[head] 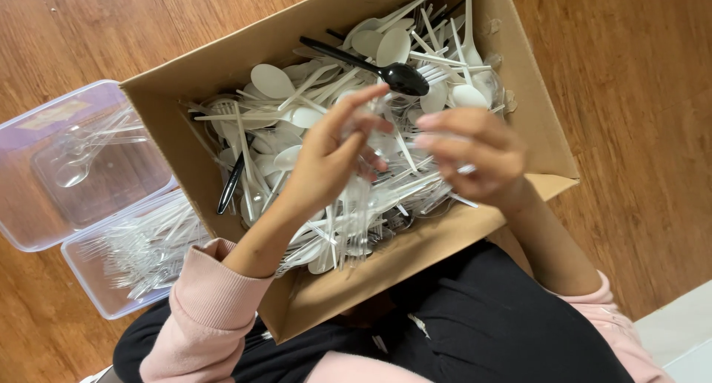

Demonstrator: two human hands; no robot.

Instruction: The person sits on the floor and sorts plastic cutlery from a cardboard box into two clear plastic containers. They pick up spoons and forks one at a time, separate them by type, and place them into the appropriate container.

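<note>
Both hands hover over an open cardboard box (pixel 534 123) resting on the person's lap and heaped with white plastic spoons and forks (pixel 297 116), one black spoon (pixel 371 63) lying on top. The left hand (pixel 326 160) pinches clear plastic cutlery (pixel 354 212) that hangs down from its fingers, while the right hand (pixel 475 157) is curled around another clear piece, blurred and not identifiable. On the wooden floor (pixel 630 79) beside the box stand two clear plastic tubs, one holding clear spoons (pixel 74 160), the other clear forks (pixel 144 249).
</note>
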